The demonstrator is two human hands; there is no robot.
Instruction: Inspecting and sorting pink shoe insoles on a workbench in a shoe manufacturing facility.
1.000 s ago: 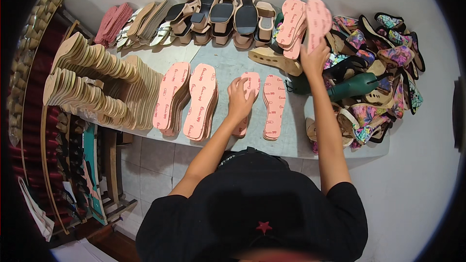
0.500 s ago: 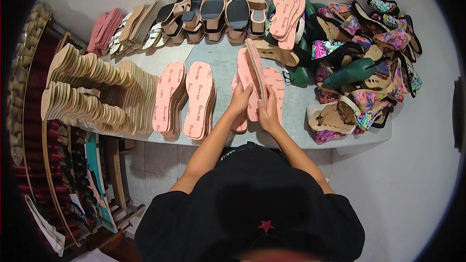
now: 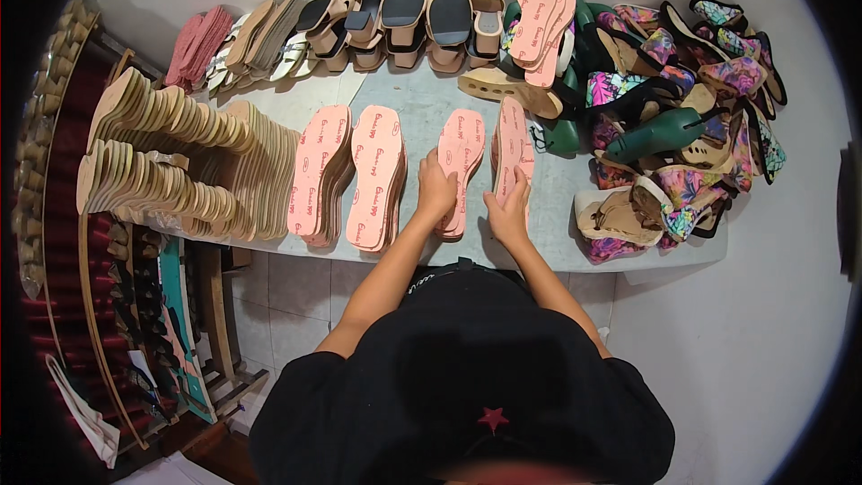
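My left hand (image 3: 436,192) grips the left edge of a pink printed insole (image 3: 464,142), which lies on a low pile near the middle of the table. Just to its right, my right hand (image 3: 509,213) holds the lower part of another pink insole (image 3: 511,136), tilted partly on edge over the right-hand pile. Its fingers wrap the right side, with the thumb on the left. Left of my hands stand two taller piles of pink insoles, one pile (image 3: 376,162) nearer and a second pile (image 3: 321,157) beyond it.
Long rows of beige insole boards (image 3: 260,171) fill the table's left side. Upturned heeled sandals (image 3: 401,13) line the back, beside a further pink insole stack (image 3: 542,22). Colourful floral shoes (image 3: 673,175) and a green shoe last (image 3: 660,135) crowd the right. A rack (image 3: 193,332) stands lower left.
The insoles that both hands held upright together are now apart: one lies flat under my left hand, the other leans in my right hand, farther right.
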